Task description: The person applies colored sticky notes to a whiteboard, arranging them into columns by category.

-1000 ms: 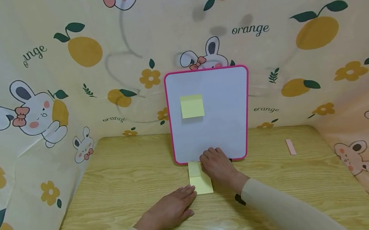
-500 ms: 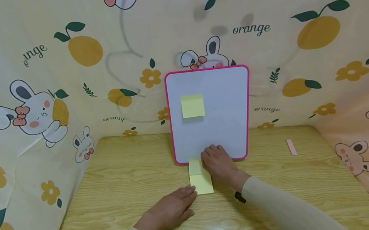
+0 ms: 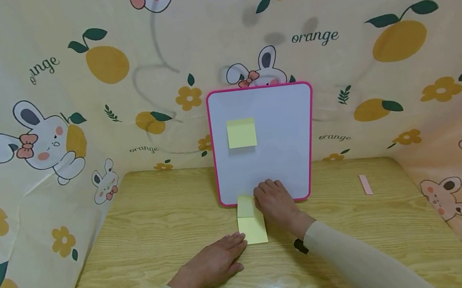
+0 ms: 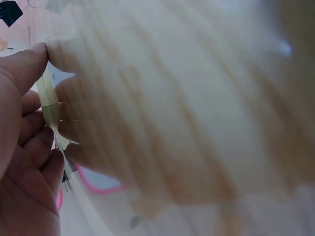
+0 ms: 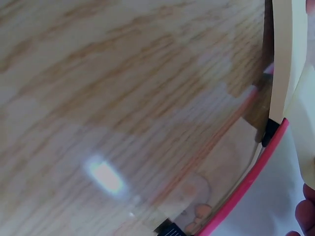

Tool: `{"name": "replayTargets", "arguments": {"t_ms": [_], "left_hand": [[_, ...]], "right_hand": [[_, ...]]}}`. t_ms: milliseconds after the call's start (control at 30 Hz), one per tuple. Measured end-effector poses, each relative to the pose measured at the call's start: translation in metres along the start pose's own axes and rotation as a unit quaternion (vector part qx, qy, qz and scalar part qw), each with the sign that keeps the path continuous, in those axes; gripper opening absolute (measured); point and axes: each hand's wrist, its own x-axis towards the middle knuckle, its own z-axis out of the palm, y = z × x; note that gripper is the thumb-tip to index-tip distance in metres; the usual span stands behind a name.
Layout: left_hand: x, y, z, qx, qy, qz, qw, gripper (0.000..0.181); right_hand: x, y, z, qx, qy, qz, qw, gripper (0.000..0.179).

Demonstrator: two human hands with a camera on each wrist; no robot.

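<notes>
Your right hand [image 3: 278, 206] is curled narrow, pinching the right edge of a thin yellow sheet [image 3: 245, 206] that rises from the thick, square-edged paper pad [image 3: 253, 232]. That pad lies on the glossy, wood-grained table [image 3: 156, 212], just in front of the whiteboard's lower edge. Your left hand [image 3: 213, 263] lies flat, fingers extended, its tips at the pad's near left corner. The smooth whiteboard [image 3: 281, 142], round-cornered and pink-rimmed, stands upright, bearing a square yellow note [image 3: 241, 134]. A slim pink strip [image 3: 365, 184] lies to your right; behind hangs printed sheeting [image 3: 208, 35].
</notes>
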Motion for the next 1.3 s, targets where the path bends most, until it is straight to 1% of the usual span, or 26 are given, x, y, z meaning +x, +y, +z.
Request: {"name": "replayTargets", "arguments": {"t_ms": [100,233,367,433,500,600,733,767,867,967,1033,1100,1300], "left_hand": [[0.000,0.000,0.000,-0.003,-0.002,-0.003,1.0000,0.059],[0.000,0.000,0.000,-0.005,-0.007,-0.005,1.0000,0.059],[0.000,-0.001,0.001,-0.006,-0.004,-0.002,1.0000,0.059],[0.000,-0.001,0.000,-0.008,-0.001,0.000,1.0000,0.059],[0.000,-0.001,0.000,-0.010,0.004,0.003,0.9999,0.059],[0.000,-0.001,0.000,-0.015,0.006,0.002,0.9999,0.059],[0.000,-0.001,0.000,-0.024,0.003,-0.001,0.9997,0.060],[0.000,-0.001,0.000,-0.026,0.002,-0.001,0.9997,0.060],[0.000,-0.001,0.001,-0.028,0.003,-0.001,0.9996,0.060],[0.001,-0.002,0.001,-0.027,0.004,-0.002,0.9996,0.060],[0.001,-0.002,0.001,-0.030,0.004,-0.002,0.9995,0.060],[0.000,-0.002,0.001,-0.031,0.003,-0.003,0.9995,0.060],[0.000,-0.003,0.001,-0.035,0.003,-0.002,0.9994,0.060]], "right_hand": [[0.000,0.002,-0.001,0.004,0.012,0.008,0.9999,0.013],[0.000,0.003,-0.008,0.026,0.024,0.008,0.9993,0.011],[0.001,0.003,-0.018,0.044,0.036,-0.012,0.9983,0.012],[0.003,0.004,-0.022,0.045,0.055,-0.028,0.9971,0.012],[0.006,0.006,-0.026,0.040,0.082,-0.047,0.9947,0.012],[0.013,0.009,-0.032,0.027,0.136,-0.073,0.9877,0.012],[0.023,0.014,-0.037,0.008,0.198,-0.097,0.9753,0.008],[0.026,0.015,-0.038,0.003,0.213,-0.102,0.9717,0.009],[0.035,0.020,-0.039,-0.012,0.249,-0.110,0.9622,0.015],[0.043,0.023,-0.039,-0.019,0.278,-0.118,0.9531,0.016],[0.048,0.025,-0.039,-0.021,0.289,-0.124,0.9489,0.015],[0.051,0.026,-0.039,-0.026,0.292,-0.129,0.9474,0.015],[0.057,0.029,-0.041,-0.048,0.273,-0.130,0.9518,0.015]]}}
